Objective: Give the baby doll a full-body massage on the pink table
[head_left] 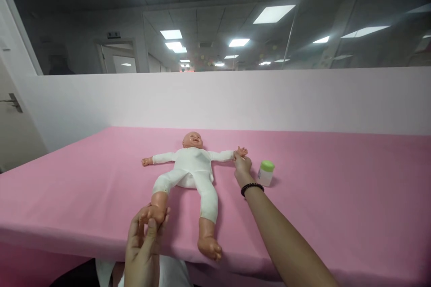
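Note:
A baby doll (192, 166) in a white cloth suit lies on its back on the pink-covered table, head away from me, arms stretched out sideways. My left hand (144, 242) is closed around the doll's foot on the left, at the table's front edge. With thumb and fingers, my right hand (242, 165) grips the doll's wrist on the right; a dark beaded bracelet circles my own wrist. Just right of that hand stands a small white jar (266, 174) with a green lid. The doll's other foot (209, 244) rests free near the front edge.
The pink cloth (330, 197) covers the wide table and hangs over its front edge. Behind it rises a low white wall (256, 98) with a dark glass pane above. A door with a handle (15, 102) is at the far left.

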